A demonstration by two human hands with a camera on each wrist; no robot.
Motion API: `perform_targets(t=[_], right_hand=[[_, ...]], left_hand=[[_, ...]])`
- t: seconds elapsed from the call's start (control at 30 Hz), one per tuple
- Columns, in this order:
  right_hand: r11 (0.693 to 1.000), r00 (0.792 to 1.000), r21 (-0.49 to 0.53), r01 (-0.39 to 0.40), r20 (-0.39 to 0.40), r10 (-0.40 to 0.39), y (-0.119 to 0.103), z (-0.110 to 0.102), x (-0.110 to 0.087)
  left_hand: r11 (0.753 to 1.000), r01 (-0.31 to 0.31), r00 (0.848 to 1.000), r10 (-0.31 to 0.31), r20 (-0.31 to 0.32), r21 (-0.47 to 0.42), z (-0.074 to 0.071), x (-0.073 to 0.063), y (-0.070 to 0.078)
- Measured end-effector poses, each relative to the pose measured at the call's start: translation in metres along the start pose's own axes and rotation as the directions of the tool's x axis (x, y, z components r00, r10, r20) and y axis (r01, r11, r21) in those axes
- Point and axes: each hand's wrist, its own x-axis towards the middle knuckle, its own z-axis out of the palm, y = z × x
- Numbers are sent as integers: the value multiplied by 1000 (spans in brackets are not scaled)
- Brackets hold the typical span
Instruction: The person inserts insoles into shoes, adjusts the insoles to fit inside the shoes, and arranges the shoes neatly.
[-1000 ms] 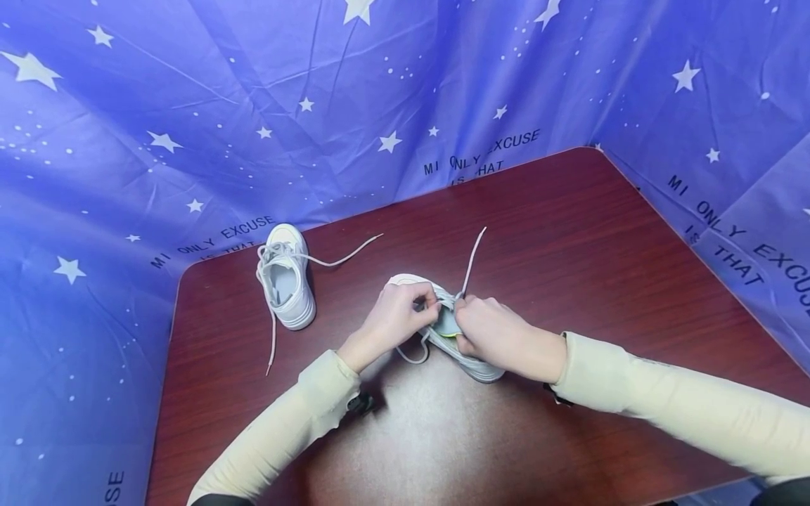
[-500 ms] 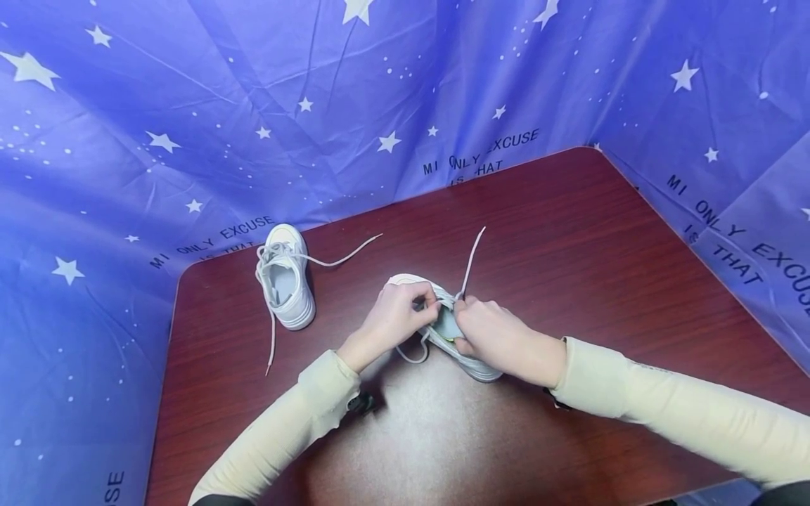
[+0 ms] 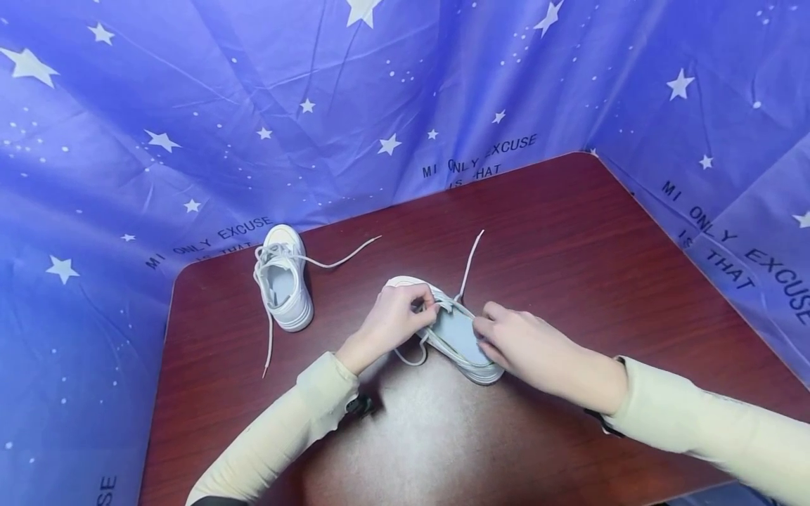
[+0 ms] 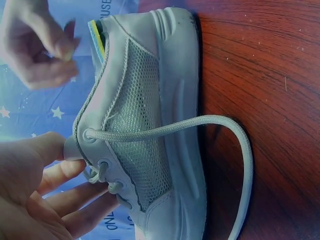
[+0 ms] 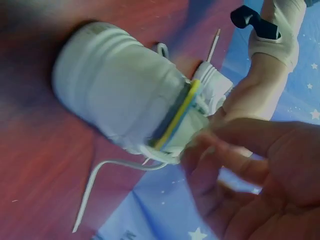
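Note:
A white lace-up shoe (image 3: 482, 372) sits on the table with its toe pointing away to the left. Inside it a grey insole (image 3: 458, 334) with a yellow edge (image 4: 98, 37) rises above the heel collar. My left hand (image 3: 395, 313) pinches the shoe's tongue (image 4: 74, 150) between thumb and finger, its other fingers along the laces. By the heel end is my right hand (image 3: 531, 348), fingers loosely bent, holding nothing; the left wrist view shows a gap between it and the insole. One loose lace (image 3: 470, 263) trails from each side.
A second white shoe (image 3: 294, 309) stands at the table's back left, its laces (image 3: 344, 260) spread loose to both sides. Blue star-printed cloth (image 3: 392, 84) hangs behind the dark red table (image 3: 569, 232).
My right hand has let go of the insole and moved back to the right, uncovering more of it. My left hand has stayed at the tongue.

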Motion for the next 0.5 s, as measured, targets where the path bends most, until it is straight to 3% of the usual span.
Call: perform_targets(t=[0.2,0.5], right_hand=[[993,996,75,90,-24,-88,5,4,-17],[986,987,74,152,33,-154,8,4,-16]], left_hand=[[1000,-19,1000,19,-7,-1,-1,1,1],[1000,1,1000,-1,2,-7,0,0,1]])
